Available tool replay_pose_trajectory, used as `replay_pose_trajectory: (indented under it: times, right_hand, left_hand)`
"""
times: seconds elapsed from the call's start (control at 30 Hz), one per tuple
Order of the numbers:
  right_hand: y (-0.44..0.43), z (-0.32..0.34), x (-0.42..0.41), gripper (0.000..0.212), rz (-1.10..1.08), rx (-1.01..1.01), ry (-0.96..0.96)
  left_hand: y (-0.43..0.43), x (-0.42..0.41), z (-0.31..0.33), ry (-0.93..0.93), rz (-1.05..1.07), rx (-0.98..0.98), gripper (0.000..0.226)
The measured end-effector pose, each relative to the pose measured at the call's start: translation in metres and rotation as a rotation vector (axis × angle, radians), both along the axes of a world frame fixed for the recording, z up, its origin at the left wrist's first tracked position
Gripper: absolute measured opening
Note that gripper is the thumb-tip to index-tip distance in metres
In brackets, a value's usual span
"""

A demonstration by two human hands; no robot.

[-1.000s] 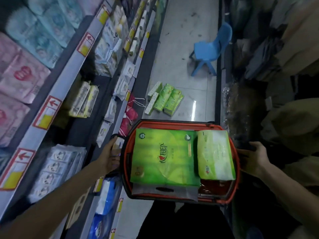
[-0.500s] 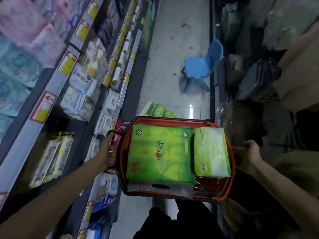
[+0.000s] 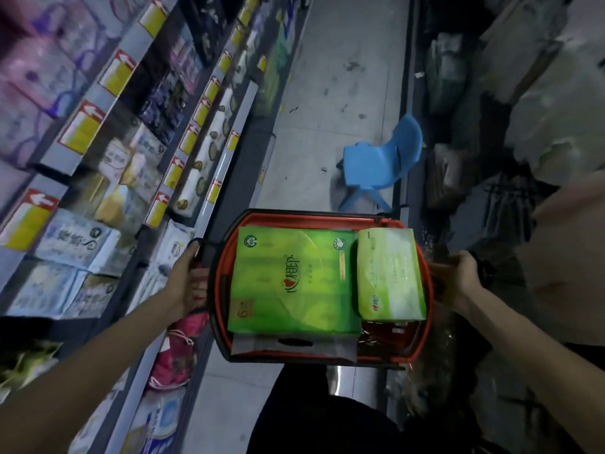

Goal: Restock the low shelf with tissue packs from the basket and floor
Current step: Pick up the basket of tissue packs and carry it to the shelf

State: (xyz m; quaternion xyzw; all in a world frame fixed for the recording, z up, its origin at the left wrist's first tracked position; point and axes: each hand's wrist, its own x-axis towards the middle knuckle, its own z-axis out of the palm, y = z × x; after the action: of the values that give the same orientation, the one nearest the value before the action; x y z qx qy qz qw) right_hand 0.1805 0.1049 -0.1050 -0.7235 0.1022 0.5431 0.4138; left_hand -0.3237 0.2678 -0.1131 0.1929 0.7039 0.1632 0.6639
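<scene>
Shelving fills the left of the view, its tiers packed with pale tissue packs (image 3: 75, 237) behind yellow price tags. The low shelf (image 3: 226, 173) runs along the aisle floor (image 3: 343, 77), and a pink bag (image 3: 176, 352) sits at its foot near the person's left arm.

The left hand (image 3: 190, 280) holds the left end of the basket (image 3: 314, 213). Its fingers (image 3: 195, 249) are curled round what looks like the dark handle loop there, probably to take half the load and keep the basket level.

Inside, a large green tissue pack (image 3: 294, 283) lies flat and covers most of the floor of the basket. A smaller pale-green pack (image 3: 389, 273) lies flat beside it on the right, and the two look to be touching. Laid flat like this, neither should slide or tip while carried.

The right hand (image 3: 458, 276) grips the opposite rim. Its fingers are wrapped over the edge, though blur hides how tightly. A grip at each end suits a basket this full.

Beyond it, a blue chair (image 3: 376, 162) stands on the floor against the dark goods on the right. No loose packs show on the floor from here.

My reading is that the basket is being carried along the aisle, with nothing from it shelved yet. Next it would need setting down close to the low shelf.
</scene>
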Motion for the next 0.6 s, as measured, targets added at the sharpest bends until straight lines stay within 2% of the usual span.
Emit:
replay_pose_trajectory:
  times: [0.1,0.2,0.4,0.53,0.6]
  right_hand:
    - [0.06,-0.006,0.032,0.083,0.015,-0.023,-0.044]
    - [0.12,0.006,0.055,0.077,0.042,-0.079,-0.107]
    - [0.238,0.016,0.115,0.071,0.059,-0.073,-0.149]
    - [0.315,0.024,0.15,0.059,0.108,-0.073,-0.114]
    - [0.353,0.024,0.167,0.065,0.13,-0.048,-0.105]
  left_hand:
    - [0.051,0.025,-0.014,-0.057,0.072,0.012,0.081]
    - [0.1,0.052,-0.015,-0.057,0.102,0.0,0.089]
    - [0.182,0.108,-0.003,-0.038,0.159,-0.015,0.075]
    - [0.234,0.134,-0.007,-0.029,0.234,-0.038,0.086]
    - [0.258,0.148,-0.012,-0.043,0.257,-0.057,0.093]
